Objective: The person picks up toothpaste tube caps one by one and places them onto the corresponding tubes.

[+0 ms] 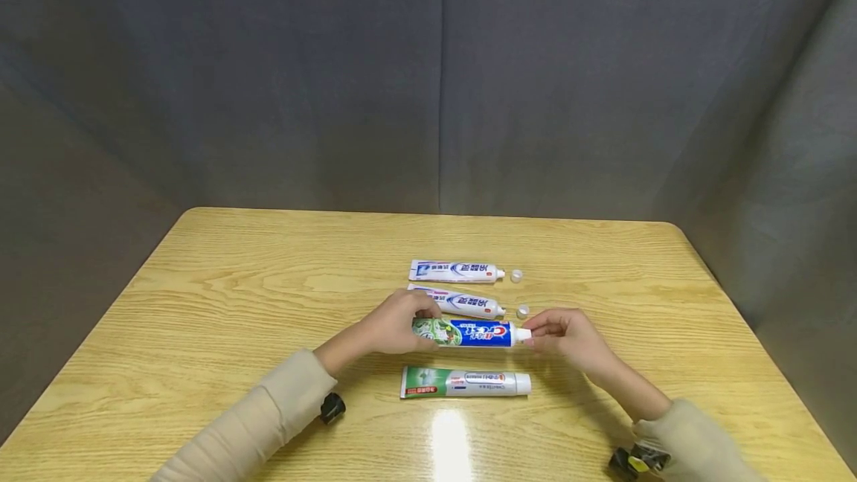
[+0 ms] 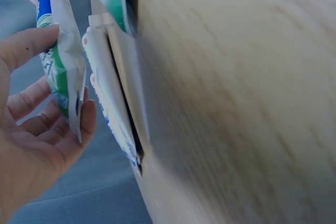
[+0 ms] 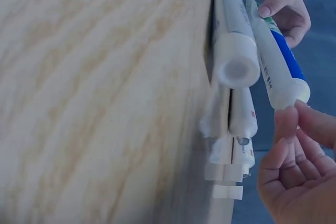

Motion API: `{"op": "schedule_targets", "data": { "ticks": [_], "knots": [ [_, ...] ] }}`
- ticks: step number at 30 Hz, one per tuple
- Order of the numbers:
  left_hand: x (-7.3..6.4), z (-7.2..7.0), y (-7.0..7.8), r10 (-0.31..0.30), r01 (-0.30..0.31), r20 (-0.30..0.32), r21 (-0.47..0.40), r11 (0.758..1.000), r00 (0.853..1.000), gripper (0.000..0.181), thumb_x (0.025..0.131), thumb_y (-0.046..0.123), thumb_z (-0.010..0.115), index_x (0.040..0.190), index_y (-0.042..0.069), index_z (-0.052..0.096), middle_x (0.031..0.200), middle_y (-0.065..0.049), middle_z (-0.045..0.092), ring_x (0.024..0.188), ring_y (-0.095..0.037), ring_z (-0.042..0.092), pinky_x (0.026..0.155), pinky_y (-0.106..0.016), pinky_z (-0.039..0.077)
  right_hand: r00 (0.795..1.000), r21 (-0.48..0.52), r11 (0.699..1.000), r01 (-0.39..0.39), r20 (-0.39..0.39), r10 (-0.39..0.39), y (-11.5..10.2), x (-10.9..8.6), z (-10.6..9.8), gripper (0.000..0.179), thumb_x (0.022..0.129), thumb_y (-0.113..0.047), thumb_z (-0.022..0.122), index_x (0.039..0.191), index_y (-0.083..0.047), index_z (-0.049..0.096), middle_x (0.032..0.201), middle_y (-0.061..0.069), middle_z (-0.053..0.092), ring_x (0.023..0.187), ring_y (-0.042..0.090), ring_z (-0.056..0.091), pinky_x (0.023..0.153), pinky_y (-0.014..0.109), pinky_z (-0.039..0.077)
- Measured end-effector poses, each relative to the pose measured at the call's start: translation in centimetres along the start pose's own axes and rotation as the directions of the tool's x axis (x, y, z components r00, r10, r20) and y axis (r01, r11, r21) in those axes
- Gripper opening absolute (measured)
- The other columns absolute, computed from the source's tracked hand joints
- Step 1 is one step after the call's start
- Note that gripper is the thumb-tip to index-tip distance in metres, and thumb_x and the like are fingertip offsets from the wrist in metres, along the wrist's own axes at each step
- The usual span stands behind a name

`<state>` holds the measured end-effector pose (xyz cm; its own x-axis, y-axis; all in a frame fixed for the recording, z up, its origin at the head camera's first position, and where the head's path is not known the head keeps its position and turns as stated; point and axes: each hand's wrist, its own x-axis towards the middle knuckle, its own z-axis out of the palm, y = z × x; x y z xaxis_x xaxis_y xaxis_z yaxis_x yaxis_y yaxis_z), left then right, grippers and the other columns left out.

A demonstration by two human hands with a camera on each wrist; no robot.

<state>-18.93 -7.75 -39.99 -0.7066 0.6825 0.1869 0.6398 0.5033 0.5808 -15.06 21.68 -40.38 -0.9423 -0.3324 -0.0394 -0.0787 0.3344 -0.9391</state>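
My left hand point(image 1: 398, 323) grips the tail end of a blue, green and white Crest toothpaste tube point(image 1: 483, 333), thumb on one side and fingers on the other. The tube is raised off the tabletop, as the left wrist view shows, and its white cap point(image 1: 523, 335) points right. At that end the thumb and forefinger of my right hand point(image 1: 569, 335) pinch the cap, with the other fingers curled in the right wrist view. Nearer me, a green and silver toothpaste tube point(image 1: 472, 383) lies with its white cap on.
Beyond the hands lie two white toothpaste tubes point(image 1: 451, 271), their nozzles bare. A small white cap point(image 1: 516, 276) sits by the far nozzle, another loose cap point(image 1: 523, 311) by the nearer one. The wooden table point(image 1: 268, 274) ends at a grey curtain point(image 1: 335, 95).
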Motion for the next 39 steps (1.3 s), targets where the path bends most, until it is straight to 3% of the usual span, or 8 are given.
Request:
{"op": "schedule_targets", "data": {
  "ticks": [7, 12, 18, 27, 33, 39],
  "knots": [
    [0.4, 0.5, -0.7, -0.015, 0.014, 0.044, 0.027, 1.0, 0.999, 0.032, 0.064, 0.017, 0.081, 0.09, 0.005, 0.066, 0.084, 0.001, 0.061, 0.076, -0.011, 0.053, 0.069, -0.021, 0.045, 0.996, 0.028, 0.997, -0.079, 0.044, 0.077, 0.7, 0.4, 0.3, 0.022, 0.081, 0.003, 0.062, 0.097, 0.016, 0.056, 0.078, 0.015, 0.063, 0.065, 0.02, 0.062, 0.06, 0.031, 0.053],
    [0.6, 0.9, -1.1, 0.007, -0.012, 0.084, 0.056, 0.998, 0.996, 0.027, 0.065, 0.016, 0.079, 0.086, 0.005, 0.066, 0.078, 0.002, 0.06, 0.072, -0.01, 0.051, 0.066, -0.021, 0.043, 0.991, 0.009, 0.993, -0.117, 0.073, 0.116, 1.2, 0.7, 0.5, 0.019, 0.081, 0.004, 0.061, 0.097, 0.015, 0.056, 0.075, 0.012, 0.063, 0.064, 0.018, 0.061, 0.058, 0.029, 0.052],
    [0.5, 1.0, -1.1, 0.03, -0.036, 0.106, 0.062, 0.997, 0.994, 0.023, 0.068, 0.015, 0.078, 0.085, 0.006, 0.067, 0.077, 0.002, 0.06, 0.071, -0.012, 0.051, 0.065, -0.021, 0.043, 0.987, 0.003, 0.993, -0.121, 0.105, 0.12, 1.7, 0.9, 0.6, 0.017, 0.081, 0.006, 0.06, 0.095, 0.015, 0.056, 0.076, 0.012, 0.062, 0.067, 0.017, 0.06, 0.059, 0.031, 0.053],
    [0.3, 0.6, -1.3, -0.047, 0.052, 0.152, -0.026, 0.998, 0.987, 0.028, 0.075, 0.014, 0.073, 0.1, 0.003, 0.066, 0.096, -0.004, 0.066, 0.089, -0.015, 0.059, 0.08, -0.027, 0.046, 0.988, -0.072, 0.995, -0.066, 0.136, 0.076, 1.9, 0.9, 0.1, 0.018, 0.083, 0.002, 0.059, 0.097, 0.012, 0.057, 0.076, 0.014, 0.062, 0.063, 0.022, 0.058, 0.053, 0.029, 0.049],
    [0.2, 0.0, -1.8, -0.08, 0.096, 0.129, -0.126, 0.987, 0.988, 0.03, 0.078, 0.013, 0.071, 0.104, -0.001, 0.064, 0.1, -0.009, 0.064, 0.092, -0.02, 0.06, 0.081, -0.028, 0.048, 0.986, -0.085, 0.994, -0.062, 0.151, 0.074, 1.5, 1.0, -0.7, 0.02, 0.084, -0.002, 0.058, 0.099, 0.012, 0.057, 0.079, 0.017, 0.063, 0.065, 0.024, 0.06, 0.055, 0.031, 0.05],
    [0.4, -0.6, -2.5, -0.049, 0.059, 0.058, -0.178, 0.982, 0.997, 0.03, 0.077, 0.01, 0.07, 0.103, -0.004, 0.063, 0.096, -0.013, 0.064, 0.083, -0.019, 0.061, 0.074, -0.025, 0.049, 0.986, -0.114, 0.991, -0.071, 0.145, 0.087, 1.4, 1.2, -1.4, 0.023, 0.086, -0.006, 0.059, 0.1, 0.011, 0.058, 0.077, 0.015, 0.062, 0.063, 0.023, 0.059, 0.055, 0.031, 0.049]
  ]
}}
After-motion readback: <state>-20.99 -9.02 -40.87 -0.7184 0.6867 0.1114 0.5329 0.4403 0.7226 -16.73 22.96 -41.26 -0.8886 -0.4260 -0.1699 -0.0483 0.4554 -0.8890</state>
